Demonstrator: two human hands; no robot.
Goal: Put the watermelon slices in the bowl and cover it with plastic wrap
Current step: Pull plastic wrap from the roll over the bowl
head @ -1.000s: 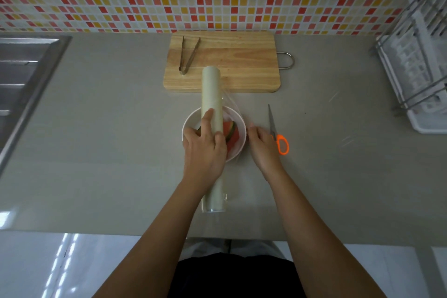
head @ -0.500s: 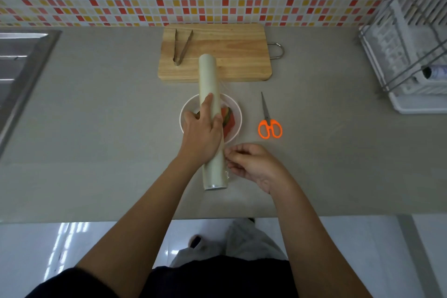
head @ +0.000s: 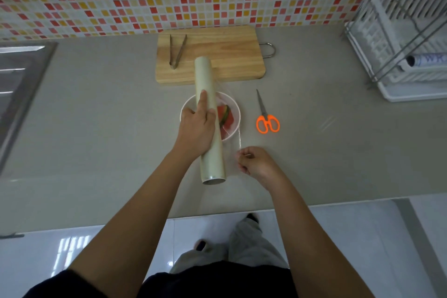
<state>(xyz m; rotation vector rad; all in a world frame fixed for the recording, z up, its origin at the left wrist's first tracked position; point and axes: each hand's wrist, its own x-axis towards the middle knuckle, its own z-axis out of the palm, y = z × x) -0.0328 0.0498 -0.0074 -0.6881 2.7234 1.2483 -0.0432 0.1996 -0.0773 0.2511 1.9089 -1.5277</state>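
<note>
The left hand grips the plastic wrap roll; under it stands the bowl with watermelon slices. The right hand, beside the roll, pinches the loose film.

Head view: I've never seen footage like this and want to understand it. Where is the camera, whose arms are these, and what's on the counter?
There is no machine here. The camera sits on a person's head, looking down at their own bare arms. The left hand grips a roll of plastic wrap over a white bowl holding watermelon slices. The right hand pinches the clear film pulled from the roll. On the grey counter lie orange scissors and a wooden cutting board with tongs.
</note>
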